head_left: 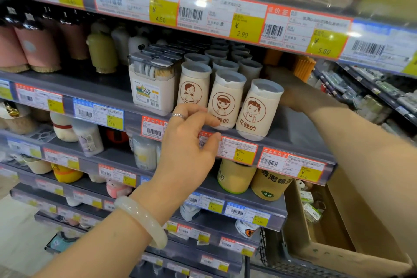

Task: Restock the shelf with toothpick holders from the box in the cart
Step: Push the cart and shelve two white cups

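— Seen at the far left of the shelf?
— Pink tasselled holders, then a green one, all set well back.
— Next along?
— A square white toothpick box with a clear lid, standing upright at the shelf front, just beside the first of the toothpick holders.
— Placed how?
— Stood in rows, grey-capped, cream bodies printed with cartoon faces. Three at the front: a woman's face, a girl's face, a boy's face. More rows behind, running deep into the shelf.
— And the left hand?
— Raised in front of the shelf edge, ring on one finger, pale bangle at the wrist. Fingers loosely bent, tips touching the lower part of the girl's-face holder; gripped nothing.
— Right hand?
— Reached in beside the boy's-face holder, palm close against its right side. Fingers hidden behind the holders, so impossible to tell whether clenched or released.
— Farther right?
— An open cardboard box down in a wire cart, small packets visible inside.
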`<action>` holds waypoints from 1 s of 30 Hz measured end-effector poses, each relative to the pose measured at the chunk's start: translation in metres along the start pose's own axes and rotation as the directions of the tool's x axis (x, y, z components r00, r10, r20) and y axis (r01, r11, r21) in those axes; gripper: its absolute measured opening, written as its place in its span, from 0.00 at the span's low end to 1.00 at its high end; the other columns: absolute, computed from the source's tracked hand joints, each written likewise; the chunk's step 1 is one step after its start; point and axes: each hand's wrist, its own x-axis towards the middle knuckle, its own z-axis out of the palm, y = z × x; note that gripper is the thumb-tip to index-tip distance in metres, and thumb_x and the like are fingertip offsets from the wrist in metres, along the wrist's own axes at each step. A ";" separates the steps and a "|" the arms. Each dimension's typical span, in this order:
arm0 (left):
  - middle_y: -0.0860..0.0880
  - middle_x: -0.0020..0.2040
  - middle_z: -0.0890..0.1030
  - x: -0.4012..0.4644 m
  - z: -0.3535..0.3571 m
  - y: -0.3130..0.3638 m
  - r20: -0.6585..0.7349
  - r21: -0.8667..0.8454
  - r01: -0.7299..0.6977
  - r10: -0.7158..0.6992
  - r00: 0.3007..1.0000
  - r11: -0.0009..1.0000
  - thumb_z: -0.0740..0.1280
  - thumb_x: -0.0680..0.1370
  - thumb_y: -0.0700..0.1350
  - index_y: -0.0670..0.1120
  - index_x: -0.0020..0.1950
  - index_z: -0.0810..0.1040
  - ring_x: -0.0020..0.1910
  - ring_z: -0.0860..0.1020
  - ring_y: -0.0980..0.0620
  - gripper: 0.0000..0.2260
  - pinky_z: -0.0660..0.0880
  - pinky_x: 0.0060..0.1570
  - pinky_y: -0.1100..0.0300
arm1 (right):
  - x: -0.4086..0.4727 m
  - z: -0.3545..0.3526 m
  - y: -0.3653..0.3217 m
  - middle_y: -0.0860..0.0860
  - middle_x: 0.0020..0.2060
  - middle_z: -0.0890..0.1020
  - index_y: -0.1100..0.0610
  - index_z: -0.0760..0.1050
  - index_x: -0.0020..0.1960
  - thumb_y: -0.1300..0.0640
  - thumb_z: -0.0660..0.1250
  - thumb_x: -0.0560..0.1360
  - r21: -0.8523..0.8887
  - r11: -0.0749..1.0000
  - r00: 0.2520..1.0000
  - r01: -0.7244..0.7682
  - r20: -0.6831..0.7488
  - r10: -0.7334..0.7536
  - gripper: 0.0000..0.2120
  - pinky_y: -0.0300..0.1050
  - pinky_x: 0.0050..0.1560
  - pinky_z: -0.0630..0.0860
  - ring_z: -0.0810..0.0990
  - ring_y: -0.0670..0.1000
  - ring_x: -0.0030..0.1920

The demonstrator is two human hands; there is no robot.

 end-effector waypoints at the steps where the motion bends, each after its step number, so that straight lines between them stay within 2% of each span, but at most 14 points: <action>1: 0.64 0.51 0.66 0.000 -0.001 0.000 0.008 0.000 0.008 -0.008 1.000 1.000 0.71 0.72 0.36 0.47 0.48 0.80 0.51 0.71 0.59 0.08 0.66 0.52 0.77 | -0.005 -0.001 0.001 0.47 0.35 0.69 0.54 0.66 0.39 0.62 0.63 0.77 0.046 0.999 1.000 0.005 0.001 -0.005 0.10 0.34 0.34 0.65 0.68 0.44 0.35; 2: 0.65 0.51 0.66 0.000 -0.001 0.001 0.013 0.002 0.010 -0.010 1.000 1.000 0.71 0.72 0.37 0.47 0.47 0.80 0.51 0.71 0.59 0.08 0.66 0.52 0.77 | -0.010 -0.004 0.006 0.45 0.37 0.71 0.55 0.70 0.44 0.62 0.66 0.76 0.108 0.993 0.999 0.049 0.014 -0.051 0.06 0.33 0.35 0.67 0.71 0.43 0.38; 5: 0.64 0.51 0.65 0.001 -0.001 0.001 0.014 0.022 0.006 -0.006 1.000 1.000 0.72 0.72 0.37 0.47 0.48 0.80 0.52 0.71 0.58 0.08 0.65 0.53 0.77 | -0.022 -0.011 0.011 0.43 0.49 0.79 0.56 0.72 0.59 0.64 0.72 0.71 0.270 0.959 0.987 0.086 0.109 -0.119 0.18 0.28 0.48 0.72 0.77 0.40 0.50; 7: 0.64 0.50 0.66 0.001 0.000 0.001 0.013 0.025 -0.003 0.002 1.000 1.000 0.72 0.72 0.37 0.49 0.47 0.79 0.51 0.71 0.60 0.09 0.66 0.53 0.77 | -0.024 -0.014 0.015 0.48 0.57 0.80 0.58 0.72 0.63 0.66 0.74 0.68 0.342 0.938 0.981 0.055 0.157 -0.115 0.26 0.39 0.59 0.74 0.77 0.45 0.58; 10: 0.63 0.50 0.66 0.001 -0.001 0.003 0.017 0.029 -0.002 0.001 1.000 1.000 0.72 0.72 0.37 0.50 0.47 0.78 0.49 0.70 0.63 0.09 0.66 0.53 0.77 | -0.025 -0.015 0.015 0.51 0.59 0.80 0.59 0.72 0.64 0.67 0.75 0.67 0.341 0.938 0.978 0.064 0.168 -0.127 0.27 0.51 0.64 0.73 0.77 0.50 0.60; 13: 0.61 0.51 0.67 0.000 -0.001 0.005 0.027 0.022 0.014 -0.015 1.000 1.000 0.72 0.72 0.38 0.51 0.46 0.77 0.51 0.71 0.59 0.09 0.67 0.54 0.69 | -0.028 -0.013 0.013 0.52 0.58 0.80 0.60 0.73 0.63 0.69 0.73 0.67 0.376 0.926 0.980 0.038 0.167 -0.108 0.25 0.50 0.64 0.72 0.77 0.50 0.60; 17: 0.55 0.54 0.68 -0.001 -0.002 0.006 0.039 0.024 0.028 -0.029 0.999 0.999 0.71 0.72 0.38 0.49 0.47 0.79 0.52 0.71 0.57 0.08 0.67 0.56 0.66 | -0.033 -0.012 0.012 0.51 0.59 0.79 0.57 0.73 0.62 0.72 0.71 0.68 0.402 0.915 0.981 0.013 0.174 -0.091 0.25 0.43 0.61 0.73 0.76 0.49 0.60; 19: 0.54 0.54 0.69 0.000 -0.002 0.006 0.039 0.023 0.019 -0.020 0.999 1.000 0.71 0.72 0.38 0.49 0.47 0.78 0.53 0.72 0.56 0.08 0.68 0.56 0.65 | -0.036 -0.011 0.008 0.51 0.60 0.78 0.57 0.72 0.62 0.72 0.69 0.70 0.379 0.925 0.989 0.011 0.129 -0.065 0.24 0.38 0.57 0.73 0.75 0.48 0.61; 21: 0.54 0.54 0.69 0.000 -0.002 0.005 0.036 0.018 0.016 -0.016 0.999 1.000 0.71 0.72 0.37 0.50 0.46 0.77 0.53 0.71 0.56 0.09 0.68 0.56 0.69 | -0.045 -0.010 0.004 0.53 0.61 0.77 0.56 0.71 0.62 0.75 0.65 0.70 0.436 0.900 0.998 -0.007 0.064 -0.024 0.25 0.38 0.55 0.73 0.75 0.50 0.61; 24: 0.54 0.55 0.71 -0.001 -0.003 0.002 -0.019 0.017 -0.009 0.010 1.000 1.000 0.72 0.72 0.37 0.48 0.49 0.79 0.54 0.71 0.58 0.09 0.64 0.54 0.78 | -0.069 -0.009 0.005 0.54 0.64 0.75 0.52 0.64 0.69 0.73 0.67 0.68 0.595 0.803 0.996 -0.021 0.080 -0.034 0.34 0.47 0.64 0.72 0.74 0.52 0.64; 25: 0.54 0.55 0.71 -0.001 -0.004 0.001 -0.034 0.023 -0.015 0.016 0.999 1.000 0.72 0.72 0.37 0.47 0.50 0.80 0.55 0.71 0.58 0.09 0.63 0.54 0.79 | -0.078 -0.009 0.003 0.52 0.64 0.76 0.50 0.63 0.69 0.71 0.70 0.67 0.632 0.774 0.991 -0.025 0.117 -0.064 0.36 0.44 0.64 0.73 0.75 0.49 0.64; 26: 0.54 0.56 0.71 -0.001 -0.005 0.001 -0.037 0.027 -0.016 0.017 0.999 1.000 0.72 0.72 0.37 0.46 0.51 0.80 0.56 0.70 0.58 0.10 0.63 0.55 0.79 | -0.085 -0.008 0.000 0.47 0.63 0.76 0.48 0.62 0.68 0.69 0.73 0.66 0.647 0.762 0.981 -0.013 0.157 -0.116 0.37 0.37 0.60 0.74 0.75 0.42 0.62; 28: 0.54 0.56 0.71 -0.001 -0.007 0.000 -0.028 0.031 -0.014 0.015 0.999 0.999 0.71 0.72 0.38 0.46 0.53 0.79 0.57 0.69 0.59 0.10 0.62 0.54 0.80 | -0.089 -0.003 -0.005 0.35 0.57 0.74 0.47 0.63 0.67 0.66 0.74 0.68 0.569 0.821 0.972 0.037 0.172 -0.162 0.35 0.22 0.50 0.71 0.74 0.26 0.53; 30: 0.54 0.56 0.70 0.000 -0.009 0.001 -0.017 0.034 -0.013 0.013 1.000 0.999 0.71 0.72 0.38 0.46 0.53 0.79 0.58 0.69 0.59 0.11 0.62 0.54 0.80 | -0.086 0.002 -0.008 0.31 0.52 0.71 0.48 0.63 0.67 0.62 0.74 0.68 0.472 0.880 0.988 0.052 0.106 -0.115 0.32 0.18 0.43 0.68 0.72 0.21 0.45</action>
